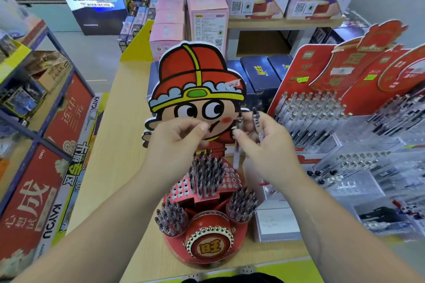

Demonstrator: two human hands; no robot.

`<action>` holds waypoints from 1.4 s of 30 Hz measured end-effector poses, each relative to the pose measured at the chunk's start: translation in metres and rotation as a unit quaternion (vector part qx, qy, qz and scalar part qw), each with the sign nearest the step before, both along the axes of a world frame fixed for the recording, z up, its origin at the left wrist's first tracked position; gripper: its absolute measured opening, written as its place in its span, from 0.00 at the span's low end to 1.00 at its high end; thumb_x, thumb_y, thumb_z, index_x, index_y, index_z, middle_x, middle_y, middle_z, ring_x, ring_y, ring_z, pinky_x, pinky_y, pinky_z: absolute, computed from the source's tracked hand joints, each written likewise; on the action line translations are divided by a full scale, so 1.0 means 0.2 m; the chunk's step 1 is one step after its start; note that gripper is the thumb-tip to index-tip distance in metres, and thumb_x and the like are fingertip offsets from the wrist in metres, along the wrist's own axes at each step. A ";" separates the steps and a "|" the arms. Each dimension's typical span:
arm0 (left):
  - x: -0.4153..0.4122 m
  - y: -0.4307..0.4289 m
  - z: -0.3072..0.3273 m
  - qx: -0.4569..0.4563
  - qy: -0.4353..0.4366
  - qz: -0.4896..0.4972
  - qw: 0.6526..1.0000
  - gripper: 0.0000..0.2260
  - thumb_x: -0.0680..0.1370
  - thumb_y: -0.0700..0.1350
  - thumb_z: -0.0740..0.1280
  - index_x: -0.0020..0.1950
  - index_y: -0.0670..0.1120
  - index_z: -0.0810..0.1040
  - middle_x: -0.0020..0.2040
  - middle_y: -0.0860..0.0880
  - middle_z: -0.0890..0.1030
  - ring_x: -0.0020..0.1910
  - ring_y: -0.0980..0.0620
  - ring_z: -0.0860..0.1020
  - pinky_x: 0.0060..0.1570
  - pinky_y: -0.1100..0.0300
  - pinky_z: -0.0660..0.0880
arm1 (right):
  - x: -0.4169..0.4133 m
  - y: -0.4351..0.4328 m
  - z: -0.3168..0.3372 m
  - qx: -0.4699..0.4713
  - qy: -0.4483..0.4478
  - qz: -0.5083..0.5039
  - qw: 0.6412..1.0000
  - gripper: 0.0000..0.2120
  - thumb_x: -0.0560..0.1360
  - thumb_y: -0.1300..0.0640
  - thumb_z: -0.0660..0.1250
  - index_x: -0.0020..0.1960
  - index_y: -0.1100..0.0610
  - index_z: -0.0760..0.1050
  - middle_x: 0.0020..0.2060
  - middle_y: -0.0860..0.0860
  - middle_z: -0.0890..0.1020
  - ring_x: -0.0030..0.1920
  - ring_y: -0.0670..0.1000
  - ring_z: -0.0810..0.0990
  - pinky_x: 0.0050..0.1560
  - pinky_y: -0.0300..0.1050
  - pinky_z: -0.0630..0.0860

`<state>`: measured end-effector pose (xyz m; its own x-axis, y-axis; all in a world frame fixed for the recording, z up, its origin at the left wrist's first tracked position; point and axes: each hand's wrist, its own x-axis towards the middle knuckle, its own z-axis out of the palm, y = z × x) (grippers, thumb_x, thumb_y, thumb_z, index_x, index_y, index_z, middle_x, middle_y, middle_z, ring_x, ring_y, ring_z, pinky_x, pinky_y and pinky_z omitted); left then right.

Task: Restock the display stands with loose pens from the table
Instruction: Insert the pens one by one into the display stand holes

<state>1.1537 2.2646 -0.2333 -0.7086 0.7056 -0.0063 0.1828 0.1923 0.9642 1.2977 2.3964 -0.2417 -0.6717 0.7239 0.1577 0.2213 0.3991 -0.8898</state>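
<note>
A red display stand (199, 202) with a cartoon-boy backboard (195, 80) stands on the wooden table (119, 145). Its middle tier holds a cluster of pens (207, 174), with empty holes (231, 179) to the right of them. Two front cups, one left (170, 218) and one right (242, 202), are full of pens. My right hand (264, 145) grips a few clear pens (256, 122) upright above the stand. My left hand (177, 142) hovers beside it with thumb and fingers curled together; I see nothing in it.
Red stands with rows of pens in clear acrylic tiers (333, 126) fill the right side. A white box (273, 223) lies right of the cartoon stand. Dark blue boxes (257, 76) stand behind it, pink boxes (207, 16) further back. Shelving (46, 122) runs along the left.
</note>
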 end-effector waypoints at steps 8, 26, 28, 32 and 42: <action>-0.06 -0.14 -0.31 -0.129 0.149 0.017 0.980 0.07 0.79 0.50 0.68 0.57 0.58 0.81 0.52 0.61 0.80 0.46 0.63 0.76 0.44 0.65 0.72 | -0.03 0.05 -0.09 -0.015 -0.021 0.003 1.000 0.07 0.81 0.57 0.68 0.53 0.44 0.76 0.43 0.42 0.85 0.46 0.46 0.85 0.53 0.50 0.81; -0.06 -0.03 -0.40 -0.121 0.040 -0.024 0.991 0.09 0.81 0.49 0.68 0.47 0.64 0.83 0.48 0.71 0.82 0.53 0.69 0.78 0.55 0.67 0.71 | -0.07 0.05 -0.37 -0.069 -0.156 0.039 0.985 0.19 0.81 0.47 0.67 0.70 0.52 0.74 0.59 0.45 0.83 0.61 0.45 0.80 0.67 0.51 0.75; -0.07 -0.03 -0.41 -0.116 0.033 -0.022 0.992 0.08 0.81 0.49 0.69 0.48 0.62 0.84 0.48 0.70 0.83 0.53 0.68 0.78 0.55 0.66 0.72 | -0.08 0.05 -0.36 -0.075 -0.147 0.038 0.986 0.20 0.81 0.46 0.67 0.70 0.51 0.74 0.60 0.45 0.83 0.63 0.45 0.79 0.68 0.52 0.75; -0.07 -0.03 -0.41 -0.116 0.030 -0.023 0.992 0.07 0.80 0.50 0.69 0.48 0.63 0.83 0.48 0.70 0.83 0.53 0.68 0.78 0.56 0.65 0.72 | -0.07 0.07 -0.34 -0.105 -0.092 0.035 0.990 0.06 0.81 0.54 0.68 0.57 0.46 0.78 0.50 0.42 0.86 0.52 0.40 0.84 0.59 0.43 0.78; -0.09 -0.04 -0.43 -0.114 0.029 -0.020 0.993 0.07 0.81 0.51 0.67 0.52 0.57 0.86 0.49 0.65 0.84 0.55 0.65 0.79 0.60 0.58 0.74 | -0.11 0.06 -0.34 -0.098 -0.110 0.079 0.986 0.07 0.81 0.52 0.68 0.58 0.46 0.81 0.49 0.39 0.85 0.53 0.39 0.81 0.57 0.43 0.77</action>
<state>1.1362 2.2572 -0.3190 -0.6833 0.7186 -0.1291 0.2492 0.3958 0.8839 1.2757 2.4076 -0.3101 -0.7810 0.6093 -0.1372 0.3665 0.2692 -0.8906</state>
